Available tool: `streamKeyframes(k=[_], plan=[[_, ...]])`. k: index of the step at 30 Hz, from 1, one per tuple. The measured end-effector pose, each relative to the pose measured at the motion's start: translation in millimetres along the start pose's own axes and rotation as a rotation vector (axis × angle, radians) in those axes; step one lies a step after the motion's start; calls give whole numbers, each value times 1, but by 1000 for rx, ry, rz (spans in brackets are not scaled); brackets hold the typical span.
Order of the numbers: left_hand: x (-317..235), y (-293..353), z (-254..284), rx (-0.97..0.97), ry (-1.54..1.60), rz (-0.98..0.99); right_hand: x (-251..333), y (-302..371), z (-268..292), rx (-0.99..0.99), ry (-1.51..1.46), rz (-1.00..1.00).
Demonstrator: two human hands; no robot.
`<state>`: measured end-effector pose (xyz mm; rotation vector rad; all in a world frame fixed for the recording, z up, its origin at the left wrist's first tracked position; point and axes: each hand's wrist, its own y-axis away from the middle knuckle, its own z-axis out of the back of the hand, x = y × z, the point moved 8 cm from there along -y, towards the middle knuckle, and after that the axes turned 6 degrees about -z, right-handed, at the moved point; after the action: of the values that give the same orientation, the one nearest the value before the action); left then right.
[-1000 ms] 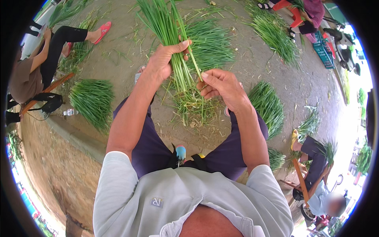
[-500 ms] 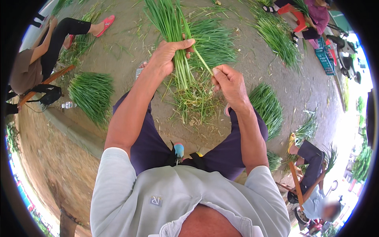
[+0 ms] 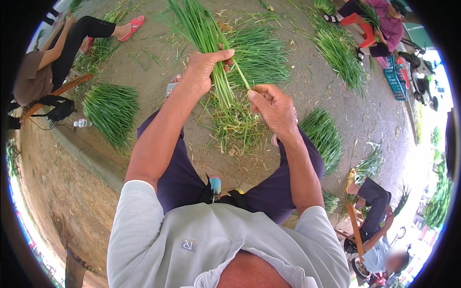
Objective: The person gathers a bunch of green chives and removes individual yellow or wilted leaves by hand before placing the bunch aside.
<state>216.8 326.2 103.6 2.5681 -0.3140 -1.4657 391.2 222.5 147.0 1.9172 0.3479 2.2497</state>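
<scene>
My left hand (image 3: 204,72) is closed around a bunch of long green chives (image 3: 194,29), its thumb across the stalks. The leaves point away from me and the pale stem ends hang towards me. In a pinch of thumb and fingers, my right hand (image 3: 274,108) holds the pale end of a single chive stalk (image 3: 241,76) that slants out from the bunch. Below both hands lies a heap of yellowish trimmings (image 3: 235,127) between my feet. A flat pile of chives (image 3: 264,55) rests on the ground just beyond my hands, partly hidden by them.
More chive piles lie at my left (image 3: 110,115) and by my right knee (image 3: 321,139). People sit working at the far left (image 3: 41,72), upper right (image 3: 384,29) and lower right (image 3: 377,225). A plastic bottle (image 3: 82,123) lies near the kerb (image 3: 91,161); a teal crate (image 3: 394,79) stands at right.
My right hand has shifted slightly left, closer to the bunch, with the stalk still pinched. The left hand keeps its hold on the bunch, whose leaf tops lean a little further left.
</scene>
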Motion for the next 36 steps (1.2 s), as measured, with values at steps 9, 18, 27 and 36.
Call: streamKeyframes(k=[9, 18, 27, 36], plan=[[29, 19, -30, 159, 49, 118, -13, -10, 7, -39, -91, -57], [28, 19, -33, 153, 12, 90, -25, -8, 5, 39, -386, -250], [20, 27, -38, 142, -51, 73, -30, -5, 5, 76, -390, -274], [18, 27, -36, 136, -64, 50, -33, -7, 0, 99, -392, -284]])
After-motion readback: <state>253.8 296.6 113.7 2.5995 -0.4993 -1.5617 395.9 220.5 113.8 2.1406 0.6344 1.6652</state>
